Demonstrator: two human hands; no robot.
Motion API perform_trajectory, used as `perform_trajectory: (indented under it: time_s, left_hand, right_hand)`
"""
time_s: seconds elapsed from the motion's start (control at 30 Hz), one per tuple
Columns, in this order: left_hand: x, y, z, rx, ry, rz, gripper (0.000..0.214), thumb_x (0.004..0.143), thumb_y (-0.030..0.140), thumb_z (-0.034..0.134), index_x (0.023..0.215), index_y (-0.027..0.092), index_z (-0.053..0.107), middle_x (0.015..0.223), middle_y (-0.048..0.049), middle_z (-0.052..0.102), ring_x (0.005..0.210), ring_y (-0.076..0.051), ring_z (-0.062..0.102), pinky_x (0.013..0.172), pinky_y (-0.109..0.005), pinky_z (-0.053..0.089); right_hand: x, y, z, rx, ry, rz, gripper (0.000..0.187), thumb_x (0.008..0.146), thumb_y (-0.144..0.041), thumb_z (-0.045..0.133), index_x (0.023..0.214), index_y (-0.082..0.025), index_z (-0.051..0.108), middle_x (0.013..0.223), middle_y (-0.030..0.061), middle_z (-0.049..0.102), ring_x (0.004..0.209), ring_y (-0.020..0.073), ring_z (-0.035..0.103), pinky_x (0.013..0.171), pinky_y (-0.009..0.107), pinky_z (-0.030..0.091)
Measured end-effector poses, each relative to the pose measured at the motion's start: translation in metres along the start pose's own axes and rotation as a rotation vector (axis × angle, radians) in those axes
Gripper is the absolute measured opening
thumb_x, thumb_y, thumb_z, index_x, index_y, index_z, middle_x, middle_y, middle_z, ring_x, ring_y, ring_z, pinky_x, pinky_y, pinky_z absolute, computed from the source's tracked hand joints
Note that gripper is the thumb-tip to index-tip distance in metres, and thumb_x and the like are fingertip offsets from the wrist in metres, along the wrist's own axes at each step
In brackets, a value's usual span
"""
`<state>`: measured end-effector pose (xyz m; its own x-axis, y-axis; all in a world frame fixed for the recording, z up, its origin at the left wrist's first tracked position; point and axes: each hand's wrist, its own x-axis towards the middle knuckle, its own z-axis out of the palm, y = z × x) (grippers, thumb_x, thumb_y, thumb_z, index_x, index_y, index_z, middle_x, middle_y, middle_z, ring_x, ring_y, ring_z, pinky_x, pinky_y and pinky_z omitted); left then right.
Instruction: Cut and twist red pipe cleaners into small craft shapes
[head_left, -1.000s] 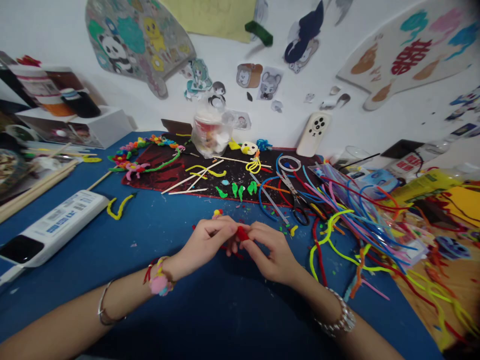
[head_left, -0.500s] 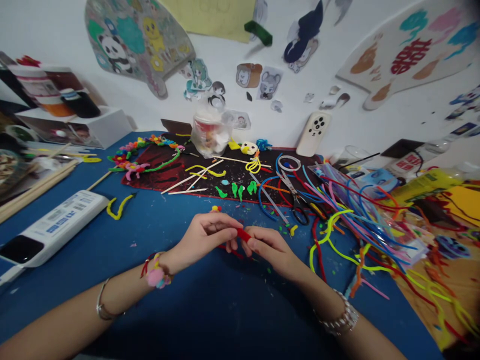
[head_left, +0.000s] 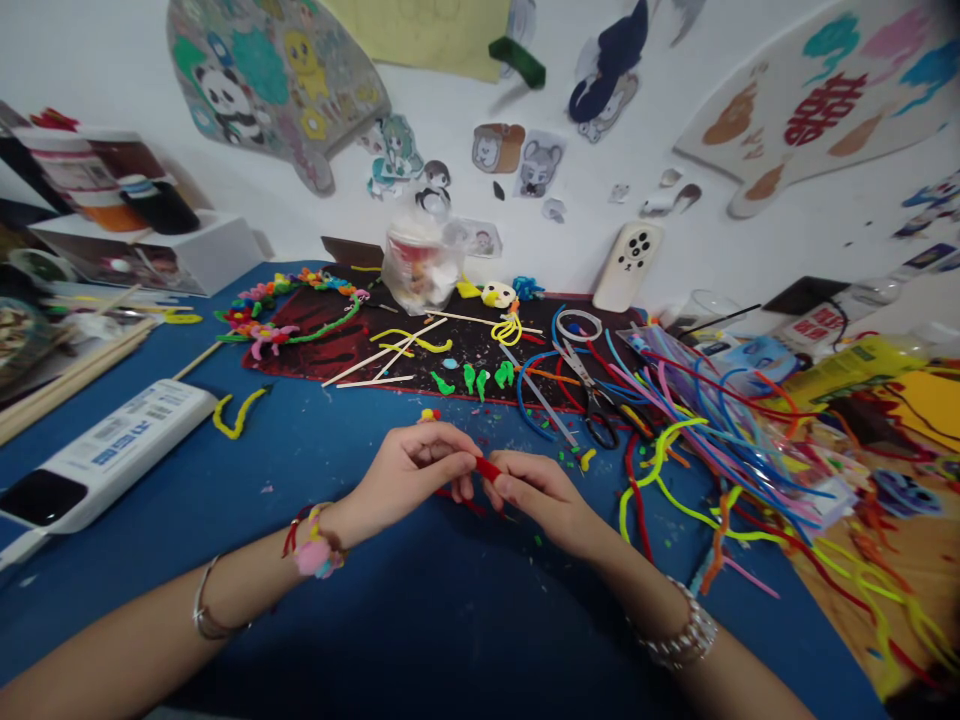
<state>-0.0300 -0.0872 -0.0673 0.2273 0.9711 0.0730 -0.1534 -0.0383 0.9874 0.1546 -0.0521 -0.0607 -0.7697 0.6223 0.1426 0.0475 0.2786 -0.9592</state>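
Head view: the left hand [head_left: 412,475] and right hand [head_left: 536,495] are nearly closed, their fingers [head_left: 457,462] pinching a short red pipe cleaner [head_left: 487,468] between them, over the blue worktop [head_left: 225,520]. Scissors [head_left: 596,415] lie beyond the right hand, among loose pipe cleaners [head_left: 720,430].

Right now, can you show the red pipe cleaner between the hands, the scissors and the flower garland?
Red pipe cleaner [head_left: 487,468], head view, on the part between the fingers.
Scissors [head_left: 589,398], head view, on the pivot of the blades.
Flower garland [head_left: 322,327], head view, on its green stem.
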Motion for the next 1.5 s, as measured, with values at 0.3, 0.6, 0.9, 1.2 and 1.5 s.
perform_trajectory:
  time_s: [0.3, 0.6, 0.9, 1.2, 1.5]
  left_hand:
    - [0.001, 0.010, -0.003, 0.041, -0.164, -0.059, 0.019, 0.081, 0.031, 0.056, 0.077, 0.012, 0.056, 0.062, -0.0010, 0.059, 0.054, -0.009, 0.055, 0.053, -0.021, 0.047]
    - [0.001, 0.011, -0.005, -0.004, -0.248, -0.099, 0.024, 0.080, 0.035, 0.057, 0.077, 0.012, 0.056, 0.062, -0.0016, 0.059, 0.053, -0.009, 0.056, 0.051, -0.020, 0.046]
    - [0.003, 0.003, -0.004, -0.093, -0.084, -0.043, 0.013, 0.077, 0.024, 0.061, 0.086, 0.014, 0.061, 0.064, -0.0006, 0.062, 0.053, -0.009, 0.057, 0.049, -0.020, 0.047]
    - [0.002, 0.004, -0.004, 0.003, -0.066, -0.028, 0.013, 0.081, 0.026, 0.057, 0.082, 0.013, 0.056, 0.062, 0.0008, 0.058, 0.053, -0.008, 0.054, 0.051, -0.019, 0.044]
    - [0.002, 0.002, -0.003, -0.013, -0.109, -0.054, 0.020, 0.080, 0.025, 0.058, 0.097, 0.014, 0.058, 0.070, -0.0006, 0.060, 0.056, -0.008, 0.055, 0.053, -0.019, 0.045]
  right_hand:
    - [0.000, -0.001, -0.003, -0.023, -0.062, -0.038, 0.035, 0.089, -0.038, 0.041, 0.065, -0.015, 0.052, 0.065, -0.0009, 0.046, 0.061, 0.0105, 0.042, 0.059, 0.023, 0.034]
    - [-0.001, -0.003, -0.002, -0.016, -0.121, -0.055, 0.038, 0.089, -0.042, 0.040, 0.065, -0.015, 0.052, 0.068, 0.0009, 0.051, 0.067, 0.0125, 0.048, 0.064, 0.025, 0.038]
    - [0.000, -0.003, 0.000, 0.028, -0.014, -0.012, 0.033, 0.089, -0.036, 0.042, 0.067, -0.014, 0.052, 0.063, -0.0015, 0.047, 0.058, 0.0089, 0.042, 0.057, 0.021, 0.035]
    - [0.000, -0.003, 0.003, -0.017, -0.026, 0.028, 0.028, 0.090, -0.031, 0.041, 0.071, -0.015, 0.054, 0.064, -0.0020, 0.047, 0.060, 0.0086, 0.043, 0.057, 0.020, 0.034]
    - [0.001, -0.003, 0.004, 0.086, -0.046, 0.079, 0.030, 0.091, -0.034, 0.040, 0.072, -0.015, 0.053, 0.067, -0.0010, 0.047, 0.062, 0.0092, 0.043, 0.059, 0.021, 0.035]
